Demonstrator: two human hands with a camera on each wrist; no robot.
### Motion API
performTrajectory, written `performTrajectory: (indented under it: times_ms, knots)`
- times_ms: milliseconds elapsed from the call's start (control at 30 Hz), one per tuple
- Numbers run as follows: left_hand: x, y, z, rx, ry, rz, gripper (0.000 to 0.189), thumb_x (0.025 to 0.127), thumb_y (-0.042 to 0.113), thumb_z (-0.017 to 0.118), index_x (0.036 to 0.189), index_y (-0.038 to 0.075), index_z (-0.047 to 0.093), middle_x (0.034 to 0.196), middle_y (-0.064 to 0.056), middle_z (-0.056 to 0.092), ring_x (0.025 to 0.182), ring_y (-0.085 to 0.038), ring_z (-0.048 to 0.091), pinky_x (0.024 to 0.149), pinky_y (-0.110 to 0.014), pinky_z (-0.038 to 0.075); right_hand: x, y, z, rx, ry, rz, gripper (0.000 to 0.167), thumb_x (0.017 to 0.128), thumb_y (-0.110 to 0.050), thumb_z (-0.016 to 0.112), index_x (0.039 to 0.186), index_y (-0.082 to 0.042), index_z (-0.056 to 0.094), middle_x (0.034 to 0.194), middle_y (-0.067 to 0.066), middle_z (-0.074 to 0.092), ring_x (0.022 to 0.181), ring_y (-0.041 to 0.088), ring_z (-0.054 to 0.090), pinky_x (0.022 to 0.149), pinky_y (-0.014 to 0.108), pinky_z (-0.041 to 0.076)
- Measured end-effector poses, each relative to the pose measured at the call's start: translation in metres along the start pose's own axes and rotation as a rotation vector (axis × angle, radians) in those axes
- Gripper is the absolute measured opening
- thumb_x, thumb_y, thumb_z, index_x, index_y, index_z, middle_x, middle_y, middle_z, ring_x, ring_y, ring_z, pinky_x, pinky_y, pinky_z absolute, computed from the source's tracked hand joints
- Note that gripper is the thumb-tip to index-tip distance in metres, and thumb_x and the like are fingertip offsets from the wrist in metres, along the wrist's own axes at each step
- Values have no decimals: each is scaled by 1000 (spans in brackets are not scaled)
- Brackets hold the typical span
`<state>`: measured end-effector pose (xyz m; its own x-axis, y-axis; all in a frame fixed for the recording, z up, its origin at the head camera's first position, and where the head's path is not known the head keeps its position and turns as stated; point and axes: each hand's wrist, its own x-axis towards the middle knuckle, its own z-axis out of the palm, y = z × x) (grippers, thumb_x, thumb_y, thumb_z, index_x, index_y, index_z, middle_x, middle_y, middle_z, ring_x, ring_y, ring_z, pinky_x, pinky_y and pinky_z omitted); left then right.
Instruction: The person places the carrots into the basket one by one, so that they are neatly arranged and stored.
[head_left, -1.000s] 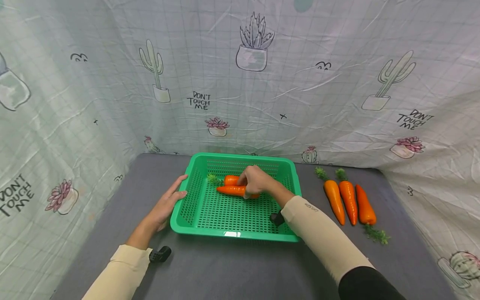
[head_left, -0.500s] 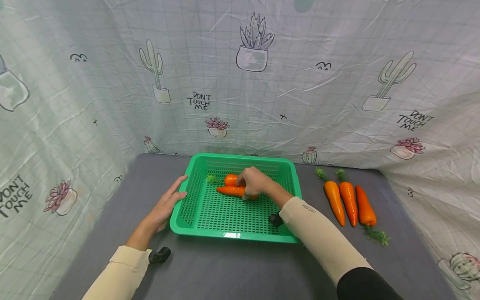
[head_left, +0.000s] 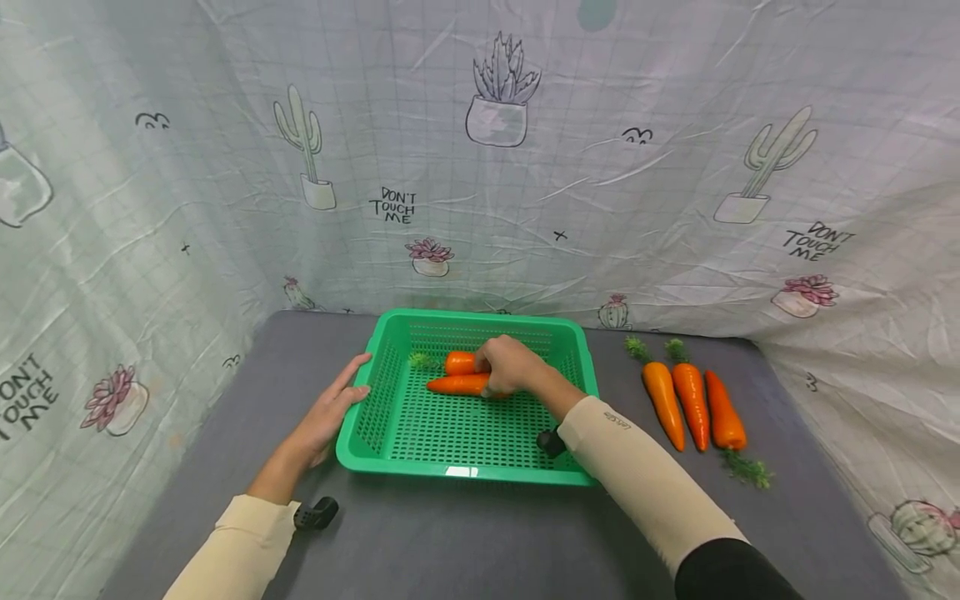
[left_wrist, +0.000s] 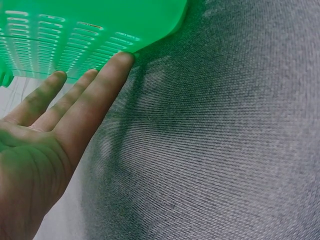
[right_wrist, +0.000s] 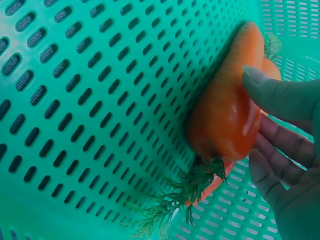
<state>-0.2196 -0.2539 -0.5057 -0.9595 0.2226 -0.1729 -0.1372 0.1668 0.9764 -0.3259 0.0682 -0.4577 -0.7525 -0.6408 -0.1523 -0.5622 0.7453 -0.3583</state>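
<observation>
Inside a green plastic basket (head_left: 461,473), my right hand (head_left: 510,364) holds a carrot (head_left: 456,385) that lies on the basket floor, its tip to the left. The right wrist view shows the thumb on the side of this carrot (right_wrist: 230,100) and the fingers beyond it; green leaves (right_wrist: 175,197) trail from its thick end. Just behind lies a second carrot (head_left: 460,362) with leaves to the left, partly hidden by the hand. My left hand (head_left: 326,421) is at the basket's left side. In the left wrist view its straight fingers (left_wrist: 92,100) touch the outer wall.
To the right of the basket, several carrots lie side by side on the grey table (head_left: 450,542): two with leaves at the back, such as the left one (head_left: 663,404), and one carrot (head_left: 724,412) with leaves toward the front. A printed cloth (head_left: 450,167) hangs behind and at both sides.
The head view has shifted a little. Both hands, the basket and the carrots keep practically the same places.
</observation>
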Motion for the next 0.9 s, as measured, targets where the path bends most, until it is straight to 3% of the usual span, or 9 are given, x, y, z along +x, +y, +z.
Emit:
performTrajectory:
  times_ms: [133,400,633,900]
  knots:
    - [1,-1,1,-14,-8,0,64,112,37,42,168,37,11,163,-24,30,112,-19,66,86,-38,60,-4,1,-2,8,7,-8,20,82,-11,87,100,-8,79,100,6,77,82,19,62,76,36,54]
    - [0,-2,2,-8,-6,4,63,112,36,42,168,37,11,162,-24,31,111,-17,66,86,-37,59,-18,4,-19,152,91,-7,34,84,-7,86,116,-4,78,116,11,78,104,25,72,91,39,59]
    - [-2,1,1,-29,-17,8,63,113,36,40,168,37,10,161,-26,32,111,-20,67,85,-40,60,-33,9,-42,275,140,-30,25,86,-4,83,111,1,80,106,14,80,96,24,75,84,34,61]
    - [0,1,3,-67,-34,25,62,113,33,40,167,36,10,161,-27,31,111,-18,69,86,-42,61,-53,15,-59,413,185,63,26,88,-3,81,113,3,78,106,15,80,97,26,76,83,36,62]
